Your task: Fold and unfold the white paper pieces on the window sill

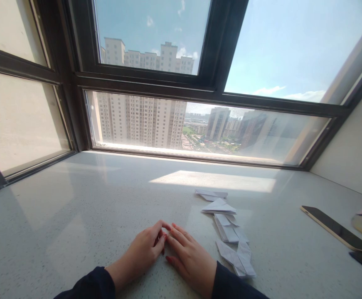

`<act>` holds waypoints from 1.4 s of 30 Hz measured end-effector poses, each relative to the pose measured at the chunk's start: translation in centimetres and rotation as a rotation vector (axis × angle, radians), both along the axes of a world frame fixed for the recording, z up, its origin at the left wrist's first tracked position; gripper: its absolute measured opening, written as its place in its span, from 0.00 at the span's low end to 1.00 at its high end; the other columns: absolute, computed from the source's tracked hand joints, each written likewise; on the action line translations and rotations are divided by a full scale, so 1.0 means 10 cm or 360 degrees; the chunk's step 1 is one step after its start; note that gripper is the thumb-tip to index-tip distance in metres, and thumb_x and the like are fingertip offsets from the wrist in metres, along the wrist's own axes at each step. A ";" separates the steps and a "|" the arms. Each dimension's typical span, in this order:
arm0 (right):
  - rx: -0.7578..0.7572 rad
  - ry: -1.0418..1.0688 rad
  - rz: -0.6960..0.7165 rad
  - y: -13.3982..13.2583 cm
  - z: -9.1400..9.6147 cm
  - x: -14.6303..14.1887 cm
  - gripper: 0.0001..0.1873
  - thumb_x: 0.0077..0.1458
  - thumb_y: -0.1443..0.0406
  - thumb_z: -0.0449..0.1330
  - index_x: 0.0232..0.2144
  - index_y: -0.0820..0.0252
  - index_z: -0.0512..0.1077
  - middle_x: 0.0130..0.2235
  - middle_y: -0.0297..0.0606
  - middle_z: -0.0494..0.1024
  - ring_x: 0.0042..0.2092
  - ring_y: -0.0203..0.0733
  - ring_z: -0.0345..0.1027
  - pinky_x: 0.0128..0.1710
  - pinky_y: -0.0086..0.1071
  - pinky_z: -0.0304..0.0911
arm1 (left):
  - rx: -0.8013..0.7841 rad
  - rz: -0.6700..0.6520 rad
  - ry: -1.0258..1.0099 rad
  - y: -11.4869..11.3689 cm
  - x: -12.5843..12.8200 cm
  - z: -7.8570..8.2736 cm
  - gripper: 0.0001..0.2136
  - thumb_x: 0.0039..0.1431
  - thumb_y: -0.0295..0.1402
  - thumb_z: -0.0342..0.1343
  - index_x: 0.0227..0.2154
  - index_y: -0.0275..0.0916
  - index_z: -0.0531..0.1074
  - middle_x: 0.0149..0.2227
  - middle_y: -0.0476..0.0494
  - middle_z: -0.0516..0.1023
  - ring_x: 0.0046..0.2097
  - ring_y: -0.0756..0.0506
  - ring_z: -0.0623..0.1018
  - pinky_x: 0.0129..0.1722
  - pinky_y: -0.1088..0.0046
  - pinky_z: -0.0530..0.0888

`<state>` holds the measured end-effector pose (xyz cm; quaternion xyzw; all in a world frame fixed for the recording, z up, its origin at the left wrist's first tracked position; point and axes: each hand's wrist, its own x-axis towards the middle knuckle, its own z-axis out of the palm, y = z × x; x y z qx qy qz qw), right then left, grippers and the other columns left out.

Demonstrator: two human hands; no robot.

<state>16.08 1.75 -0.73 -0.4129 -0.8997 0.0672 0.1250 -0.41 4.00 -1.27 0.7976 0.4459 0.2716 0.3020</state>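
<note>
Though beside right hand (190, 256), left fingers (159, 224) partly hidden.

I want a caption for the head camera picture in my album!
Left hand and right hand close together on a speckled sill beside folded white papers, high-rises outside the window.

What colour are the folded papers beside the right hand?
The folded papers are white, best seen in the head view.

The left hand (141, 248) touches the right hand (190, 258). Beside it, folded papers (227, 231) line up toward the surface's (106, 216) far edge.
</note>
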 end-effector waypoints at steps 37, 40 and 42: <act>0.0020 0.0039 0.0011 0.02 -0.05 0.01 0.22 0.54 0.61 0.48 0.50 0.64 0.60 0.54 0.45 0.62 0.57 0.46 0.48 0.55 0.39 0.49 | -0.0015 -0.0013 0.0029 0.00 0.00 0.01 0.09 0.55 0.30 0.41 0.37 0.39 0.63 0.25 0.48 0.71 0.29 0.49 0.71 0.30 0.78 0.65; 0.0037 0.0032 0.0006 0.02 -0.05 0.01 0.23 0.54 0.61 0.48 0.50 0.65 0.60 0.54 0.45 0.61 0.57 0.46 0.48 0.55 0.39 0.49 | -0.0009 -0.0011 0.0039 0.00 0.00 0.01 0.08 0.55 0.30 0.41 0.36 0.39 0.63 0.25 0.48 0.71 0.30 0.49 0.71 0.29 0.78 0.65; 0.0039 0.0029 0.0012 0.02 -0.06 0.01 0.22 0.53 0.61 0.48 0.50 0.65 0.60 0.54 0.45 0.62 0.57 0.46 0.48 0.55 0.39 0.49 | -0.0007 -0.0004 0.0041 -0.01 0.00 0.02 0.08 0.55 0.30 0.41 0.35 0.39 0.63 0.25 0.48 0.71 0.30 0.49 0.71 0.29 0.78 0.64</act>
